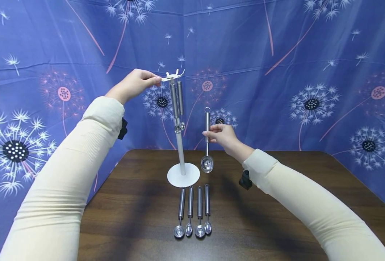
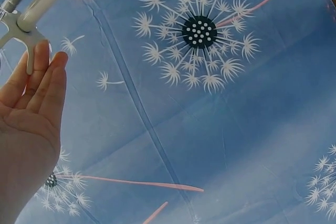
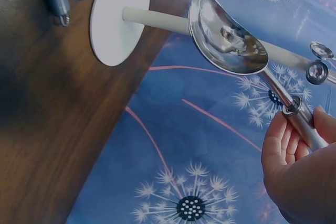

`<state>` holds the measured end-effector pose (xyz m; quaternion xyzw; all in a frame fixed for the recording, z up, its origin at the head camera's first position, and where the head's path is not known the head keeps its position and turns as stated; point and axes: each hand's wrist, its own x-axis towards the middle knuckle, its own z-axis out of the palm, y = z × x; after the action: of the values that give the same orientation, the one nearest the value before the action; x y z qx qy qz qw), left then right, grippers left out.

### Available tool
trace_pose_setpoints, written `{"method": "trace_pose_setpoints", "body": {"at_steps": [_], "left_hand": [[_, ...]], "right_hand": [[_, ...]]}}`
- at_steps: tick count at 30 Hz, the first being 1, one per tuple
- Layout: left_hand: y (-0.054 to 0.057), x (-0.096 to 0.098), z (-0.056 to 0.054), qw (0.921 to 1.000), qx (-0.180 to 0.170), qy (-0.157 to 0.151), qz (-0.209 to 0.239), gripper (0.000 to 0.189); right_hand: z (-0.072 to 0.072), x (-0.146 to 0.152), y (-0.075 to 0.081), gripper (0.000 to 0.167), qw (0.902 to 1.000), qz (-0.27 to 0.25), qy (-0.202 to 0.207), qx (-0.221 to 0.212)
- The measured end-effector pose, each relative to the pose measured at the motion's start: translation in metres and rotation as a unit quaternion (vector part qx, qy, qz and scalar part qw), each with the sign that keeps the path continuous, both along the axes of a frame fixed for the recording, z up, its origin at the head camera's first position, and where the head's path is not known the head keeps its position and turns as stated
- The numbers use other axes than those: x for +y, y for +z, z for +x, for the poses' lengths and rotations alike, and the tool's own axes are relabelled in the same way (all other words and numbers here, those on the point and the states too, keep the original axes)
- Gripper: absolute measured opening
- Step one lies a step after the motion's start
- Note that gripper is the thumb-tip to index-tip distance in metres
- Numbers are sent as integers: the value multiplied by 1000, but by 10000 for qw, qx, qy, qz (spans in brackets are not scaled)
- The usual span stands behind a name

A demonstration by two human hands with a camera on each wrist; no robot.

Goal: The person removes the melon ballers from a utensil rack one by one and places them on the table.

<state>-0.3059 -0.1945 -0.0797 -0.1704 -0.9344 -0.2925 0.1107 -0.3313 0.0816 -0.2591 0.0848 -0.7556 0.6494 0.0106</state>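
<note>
My left hand [image 1: 136,84] pinches one hook of the white utensil stand [image 1: 180,154] at its top. In the left wrist view, that hook [image 2: 30,59] lies between the fingertips. Two metal scoops [image 1: 174,99] with small round heads hang from the stand by their handles. Right of the pole, my right hand [image 1: 225,137] holds an oval-bowled metal scoop [image 1: 207,164] by its handle, upright with the ring end up and bowl down. The right wrist view shows its shiny hollow bowl [image 3: 226,43] overlapping the pole, with fingers and thumb around the lower handle.
Several metal scoops [image 1: 200,210] lie side by side on the brown wooden table [image 1: 130,217], in front of the stand's round white base [image 1: 189,179]. Their handles point toward the base. Behind the table hangs a blue cloth [image 1: 251,90] with dandelion prints.
</note>
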Motion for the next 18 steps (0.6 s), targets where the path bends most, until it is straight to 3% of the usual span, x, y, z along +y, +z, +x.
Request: {"method": "trace_pose_setpoints", "body": {"at_steps": [9,18], "left_hand": [[-1,3,-1,9993,309,124,-174,46],[1,5,-1,9991,256,143,-302,47]], "right_hand": [[11,8,-15,40,9997,15,232,-121],[21,20,-33,39,9985,55,403,-373]]}}
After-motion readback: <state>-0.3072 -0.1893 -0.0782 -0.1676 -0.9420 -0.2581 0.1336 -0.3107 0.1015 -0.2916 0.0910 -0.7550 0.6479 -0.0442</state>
